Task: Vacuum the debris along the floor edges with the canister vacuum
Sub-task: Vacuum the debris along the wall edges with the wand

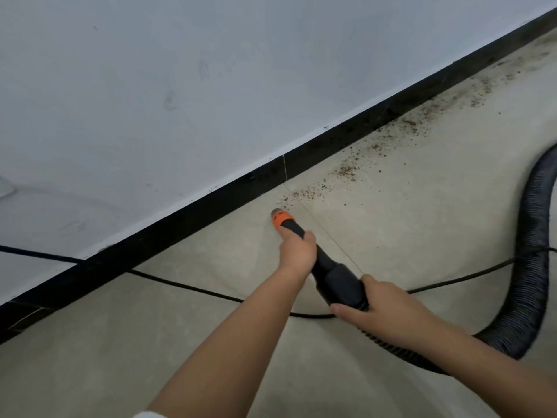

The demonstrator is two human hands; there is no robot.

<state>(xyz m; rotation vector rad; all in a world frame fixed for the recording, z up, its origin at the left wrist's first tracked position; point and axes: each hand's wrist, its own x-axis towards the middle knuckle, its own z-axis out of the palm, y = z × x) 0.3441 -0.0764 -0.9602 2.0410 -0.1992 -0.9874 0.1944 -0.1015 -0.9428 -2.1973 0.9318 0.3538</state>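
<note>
Evidently the nozzle (281, 218), with its orange collar, is held low and tipped toward the black baseboard (211, 206) so its mouth meets the near end of the debris (343, 170), which starts just beyond the tip and trails away along the floor (422, 206) edge, thickening farther off. The left hand (297, 251) grips the slim black tube just behind the collar, fingers (309, 236) curled round it, probably to steer the tip finely. The right hand (388, 309) holds the thicker handle section further back, thumb on top and forefinger stretched along its underside; it seems to carry the weight and push. Both forearms reach forward, the left nearly straight, the right bent in from the side. Behind the right hand the ribbed hose (536, 236) loops away to the right, leaving slack for travel. A thin power cord (180, 286) lies across the floor beneath both arms; the canister itself is out of view.
</note>
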